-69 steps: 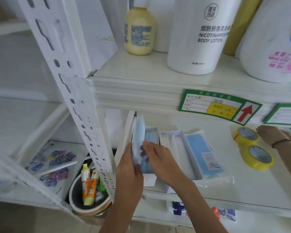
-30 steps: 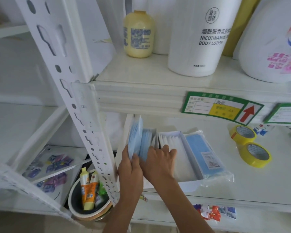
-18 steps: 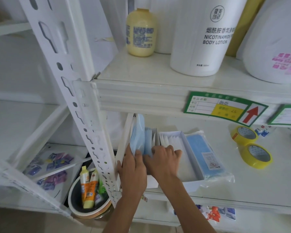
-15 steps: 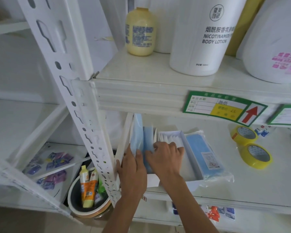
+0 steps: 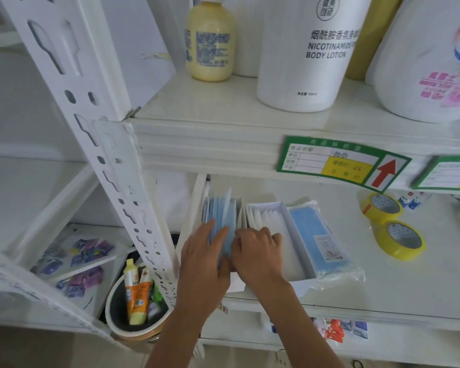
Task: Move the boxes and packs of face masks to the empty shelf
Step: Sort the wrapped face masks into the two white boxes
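Note:
On the middle shelf [image 5: 398, 296] stand two open white boxes side by side. The left box [image 5: 197, 208] holds blue face masks [image 5: 219, 211] standing on edge. The right box [image 5: 290, 221] holds white masks [image 5: 263, 216]. A clear plastic pack of blue masks [image 5: 319, 235] lies flat against the right box. My left hand [image 5: 205, 264] lies flat on the blue masks, pressing them down into the left box. My right hand [image 5: 258, 253] rests beside it, fingertips on the same blue masks at the divide between the boxes.
Two yellow tape rolls [image 5: 383, 205] [image 5: 401, 239] lie to the right on the shelf. Above stand a yellow bottle [image 5: 210, 41], a white body lotion bottle [image 5: 311, 54] and a large detergent jug [image 5: 433, 62]. A white perforated upright [image 5: 112, 160] crosses at left; a tub of tubes [image 5: 136, 296] sits below.
The blue masks that stood tilted above the left box have been pushed down into it. Both hands have closed in over them. Another person's hand at far right has gone.

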Available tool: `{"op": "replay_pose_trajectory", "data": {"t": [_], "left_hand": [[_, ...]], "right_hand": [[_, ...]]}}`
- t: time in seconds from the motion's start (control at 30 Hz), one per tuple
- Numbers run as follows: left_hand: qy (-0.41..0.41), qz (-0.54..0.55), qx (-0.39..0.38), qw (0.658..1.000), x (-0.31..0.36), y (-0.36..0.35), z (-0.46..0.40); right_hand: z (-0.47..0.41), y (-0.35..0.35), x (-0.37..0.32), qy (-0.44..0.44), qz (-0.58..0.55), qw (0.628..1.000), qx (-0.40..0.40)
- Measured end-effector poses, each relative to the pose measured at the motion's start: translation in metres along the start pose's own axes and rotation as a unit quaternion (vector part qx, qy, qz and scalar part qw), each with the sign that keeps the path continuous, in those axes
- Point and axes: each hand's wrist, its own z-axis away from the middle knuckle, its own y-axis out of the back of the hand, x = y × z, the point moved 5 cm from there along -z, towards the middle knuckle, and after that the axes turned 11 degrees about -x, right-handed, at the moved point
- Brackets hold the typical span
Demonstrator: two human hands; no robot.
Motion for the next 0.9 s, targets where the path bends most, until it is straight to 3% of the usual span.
{"op": "replay_pose_trajectory", "data": {"t": [0.13, 0.23, 0.33, 0.47, 0.67, 0.9], "left_hand": [[0.055, -0.081, -0.053, 0.994, -0.008, -0.014, 0.006], [-0.002, -0.056, -0.028, 0.998, -0.002, -0.009, 0.004], [-0.042, -0.109, -0.038, 0.992, 0.001, -0.007, 0.001], [0.02, -0.159, -0.082, 0.984, -0.002, -0.009, -0.001], [0.041, -0.107, -0.106, 0.988, -0.002, -0.012, -0.007], [0.042, -0.083, -0.103, 0.99, -0.006, -0.01, -0.006]], "right_hand": [[0.001, -0.002, -0.004, 0.007, 0.037, 0.999, -0.012], [0.004, -0.005, -0.006, 0.009, 0.05, 0.999, -0.01], [0.006, -0.004, -0.007, 0.006, 0.048, 0.999, -0.005], [0.001, -0.005, -0.004, -0.014, 0.033, 0.999, -0.013], [-0.008, -0.005, 0.013, -0.07, -0.097, 0.993, -0.015], [-0.011, -0.005, 0.023, -0.083, -0.269, 0.96, -0.006]]}}
